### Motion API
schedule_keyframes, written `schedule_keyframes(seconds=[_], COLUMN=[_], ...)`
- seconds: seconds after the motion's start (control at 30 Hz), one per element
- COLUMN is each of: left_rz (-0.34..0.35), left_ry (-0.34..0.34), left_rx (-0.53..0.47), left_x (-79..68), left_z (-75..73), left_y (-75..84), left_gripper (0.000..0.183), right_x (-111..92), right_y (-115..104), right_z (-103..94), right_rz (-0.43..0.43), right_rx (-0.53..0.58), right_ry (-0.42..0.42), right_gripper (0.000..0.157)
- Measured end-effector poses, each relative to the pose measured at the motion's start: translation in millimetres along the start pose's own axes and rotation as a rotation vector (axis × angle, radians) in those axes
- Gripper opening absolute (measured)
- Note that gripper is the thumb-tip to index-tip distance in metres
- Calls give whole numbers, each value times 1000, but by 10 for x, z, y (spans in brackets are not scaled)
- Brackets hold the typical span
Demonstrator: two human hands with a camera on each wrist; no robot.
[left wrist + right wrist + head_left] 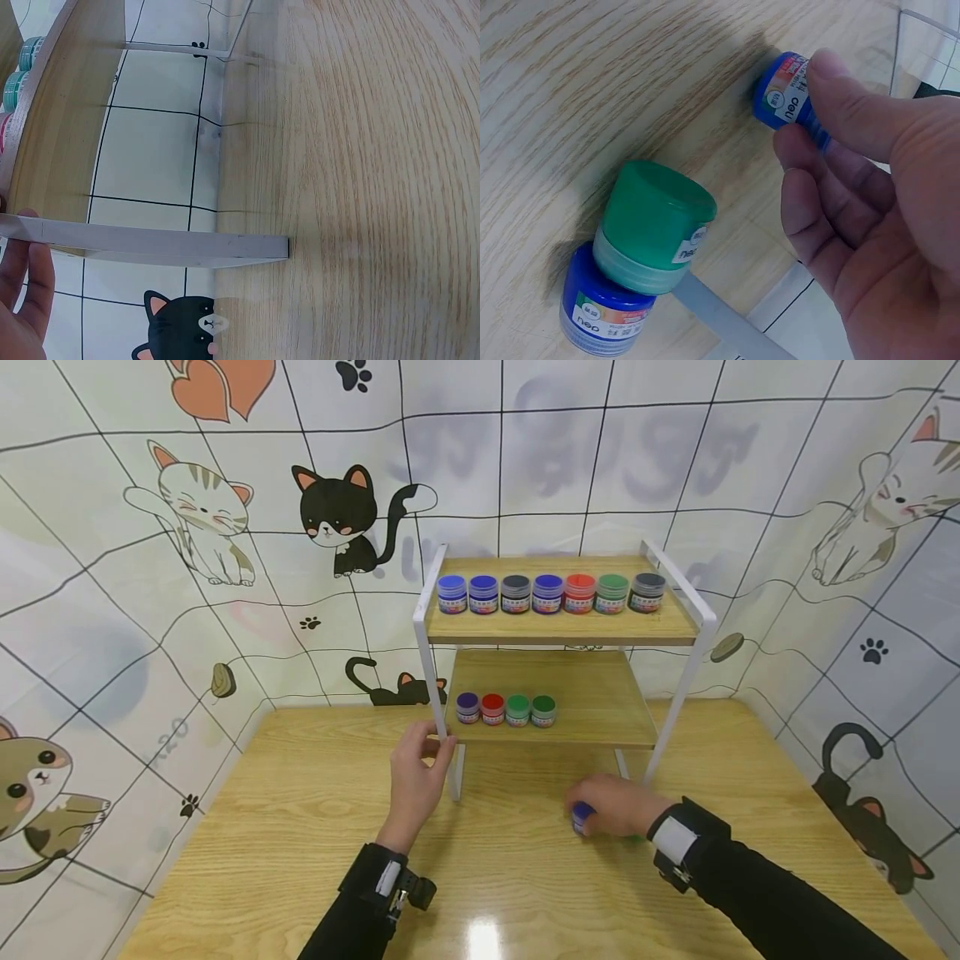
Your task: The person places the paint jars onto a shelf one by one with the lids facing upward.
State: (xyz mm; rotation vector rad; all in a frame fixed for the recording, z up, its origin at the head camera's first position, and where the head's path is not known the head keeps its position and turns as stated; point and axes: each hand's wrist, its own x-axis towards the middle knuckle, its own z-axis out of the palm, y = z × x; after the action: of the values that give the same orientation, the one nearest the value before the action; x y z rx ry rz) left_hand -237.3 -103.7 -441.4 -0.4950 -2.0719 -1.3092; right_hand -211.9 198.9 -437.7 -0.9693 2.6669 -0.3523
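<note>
My right hand pinches a small blue paint jar between thumb and fingers, low over the tabletop in front of the rack. Beside that hand, in the right wrist view, a green paint jar and another blue paint jar stand close together; in the head view the hand mostly covers them. With its thumb and fingers, my left hand grips the white left leg of the two-tier rack at the lower shelf's height.
On the upper shelf several blue, black, red and green jars line up. The lower shelf carries a shorter row of purple, red and green jars at its left. The rack stands on a wooden table before cat-patterned walls.
</note>
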Motion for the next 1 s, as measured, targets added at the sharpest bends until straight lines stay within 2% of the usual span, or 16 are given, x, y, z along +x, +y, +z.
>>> schedule_keyframes(seconds=[0.13, 0.5, 0.8, 1.0], left_rz=[14, -6, 2, 5], left_ry=[12, -8, -9, -7], left_rx=[6, -10, -6, -6], left_x=[6, -13, -16, -11], left_z=[4, -30, -30, -33], left_y=[22, 6, 6, 16], left_gripper=[12, 11, 12, 12], right_x=[-2, -34, -47, -78], right_y=[-16, -175, -327, -396], right_z=[-17, -159, -324, -441], right_rz=[21, 66, 86, 48], right_rx=[11, 62, 13, 8], right_ry=[-12, -24, -19, 5], right_gripper=[23, 24, 26, 26])
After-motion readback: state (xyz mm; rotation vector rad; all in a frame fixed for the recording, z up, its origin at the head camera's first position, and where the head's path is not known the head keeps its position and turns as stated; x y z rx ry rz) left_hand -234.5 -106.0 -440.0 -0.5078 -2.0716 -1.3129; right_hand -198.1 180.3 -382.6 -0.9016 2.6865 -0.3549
